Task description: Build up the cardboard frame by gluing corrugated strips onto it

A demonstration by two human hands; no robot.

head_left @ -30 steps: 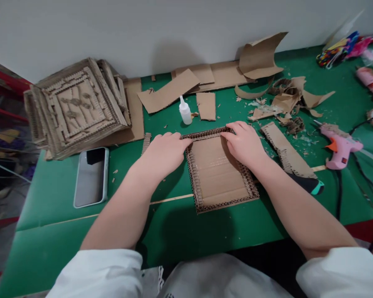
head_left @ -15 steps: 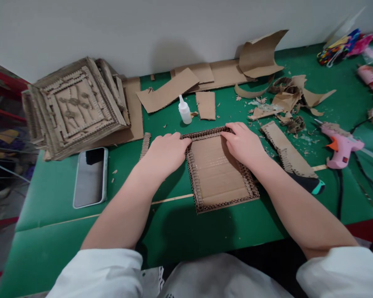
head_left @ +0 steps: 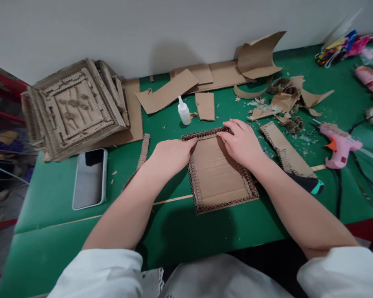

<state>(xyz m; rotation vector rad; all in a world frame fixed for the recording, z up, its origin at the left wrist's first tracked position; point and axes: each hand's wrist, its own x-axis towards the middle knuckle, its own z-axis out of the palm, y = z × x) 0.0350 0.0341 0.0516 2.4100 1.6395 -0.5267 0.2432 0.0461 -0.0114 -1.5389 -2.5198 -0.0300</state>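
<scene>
A shallow cardboard tray, rimmed with corrugated strips, lies flat on the green table. My left hand is at its far left corner, fingers curled, with the thumb pressing the inner side of the far rim. At the far right corner, my right hand grips that same rim, its thumb inside and its fingers over the outer edge. Under my left forearm, partly hidden, runs a narrow corrugated strip. Just beyond the tray stands a white glue bottle.
Layered cardboard pieces are stacked at the left behind a phone. Cardboard sheets line the wall. Torn scraps, a ridged cardboard piece and a pink glue gun with cables lie at the right.
My left thumb has slid right along the inside of the far rim. My right thumb has shifted slightly left. The tray stays nearly in place.
</scene>
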